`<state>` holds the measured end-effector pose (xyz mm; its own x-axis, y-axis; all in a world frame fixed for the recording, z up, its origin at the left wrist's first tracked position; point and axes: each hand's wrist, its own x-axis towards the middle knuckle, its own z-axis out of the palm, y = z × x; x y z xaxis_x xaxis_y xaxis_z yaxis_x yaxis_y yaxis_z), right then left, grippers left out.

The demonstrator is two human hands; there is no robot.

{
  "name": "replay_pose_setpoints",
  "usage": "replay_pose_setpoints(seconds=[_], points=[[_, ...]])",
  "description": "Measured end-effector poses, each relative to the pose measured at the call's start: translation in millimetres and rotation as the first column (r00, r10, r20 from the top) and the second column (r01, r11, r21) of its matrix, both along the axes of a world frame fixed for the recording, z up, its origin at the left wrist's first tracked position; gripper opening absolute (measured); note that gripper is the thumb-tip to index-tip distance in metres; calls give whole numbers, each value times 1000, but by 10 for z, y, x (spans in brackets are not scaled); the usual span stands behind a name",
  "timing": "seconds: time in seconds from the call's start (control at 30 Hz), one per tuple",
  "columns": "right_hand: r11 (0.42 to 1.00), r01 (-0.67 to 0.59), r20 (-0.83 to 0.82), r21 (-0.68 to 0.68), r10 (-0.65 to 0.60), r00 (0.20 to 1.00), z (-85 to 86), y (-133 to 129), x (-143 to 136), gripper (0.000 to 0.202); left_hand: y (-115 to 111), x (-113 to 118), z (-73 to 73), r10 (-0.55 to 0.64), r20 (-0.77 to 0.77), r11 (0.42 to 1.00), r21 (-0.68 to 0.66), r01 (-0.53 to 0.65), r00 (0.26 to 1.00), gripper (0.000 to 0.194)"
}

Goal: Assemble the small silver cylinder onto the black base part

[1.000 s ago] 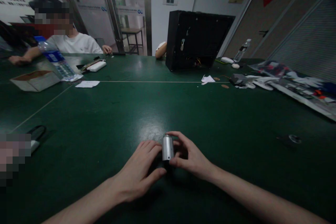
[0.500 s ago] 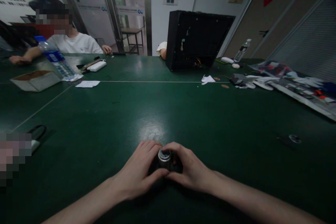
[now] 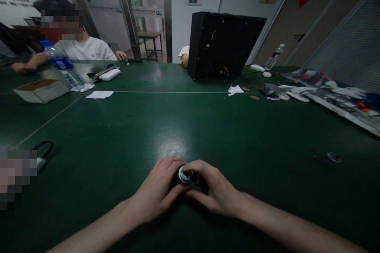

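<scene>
A small dark cylinder with a silver ring at its top (image 3: 185, 174) sits between my two hands, low in the middle of the head view; its exact kind I cannot make out. My left hand (image 3: 162, 184) curls round its left side, thumb across the near side. From the right, my right hand (image 3: 212, 185) closes on it, with the index finger at the rim and the thumb in front. Much of the cylinder's lower body is hidden by the thumbs and shadow.
Farther right on the green table (image 3: 142, 134) lies a small ring-shaped part (image 3: 335, 157). Toward the back stand a black computer case (image 3: 222, 47), a tilted water bottle (image 3: 68, 69) and an open box (image 3: 41, 91). A person in a white shirt (image 3: 86, 49) sits at the far left.
The cylinder has tipped so that more of its ringed top and less of its side shows. Both thumbs have shifted slightly upward on it; the hands stay in the same place.
</scene>
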<state>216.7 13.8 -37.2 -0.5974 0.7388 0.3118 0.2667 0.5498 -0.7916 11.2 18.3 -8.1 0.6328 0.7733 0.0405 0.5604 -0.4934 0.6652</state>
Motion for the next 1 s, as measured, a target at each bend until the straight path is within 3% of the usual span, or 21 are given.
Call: replay_pose_setpoints(seconds=[0.2,0.4,0.63,0.73,1.0], points=[[1000,-12,-7,-5,12,1000,66,4,0,37,1,1,-6,7,-6,1000,3,-7,1000,29],[998,57,-33,-5,-58,998,68,0,-5,24,1,-5,-6,10,-21,1000,7,-10,1000,31],[983,181,-105,-28,-183,977,104,47,-67,16,13,24,-31,-27,-34,999,40,28,999,17],[983,176,-110,-55,-181,977,123,72,-92,12,14,21,-42,-27,-37,999,42,28,999,16],[984,176,-115,42,-170,979,323,80,-34,6,9,19,-44,-22,-55,999,45,25,998,15]])
